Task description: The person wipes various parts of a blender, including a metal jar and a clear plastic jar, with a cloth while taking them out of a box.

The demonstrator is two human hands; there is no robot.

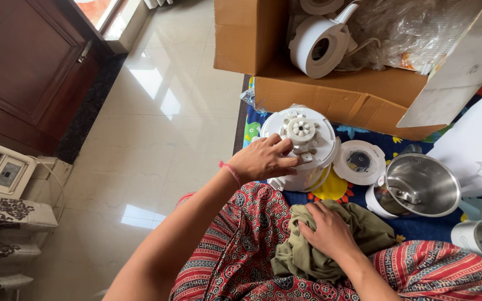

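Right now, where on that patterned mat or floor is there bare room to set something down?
The glossy cream tiled floor left of the mat lies bare up to the dark wooden door. The blue patterned mat is crowded: white round mixer base, white lid, steel jar, brown cardboard box.

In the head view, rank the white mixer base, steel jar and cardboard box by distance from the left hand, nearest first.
1. White mixer base: under the left hand, touching.
2. Steel jar: off to the right.
3. Cardboard box: beyond the base, farthest.
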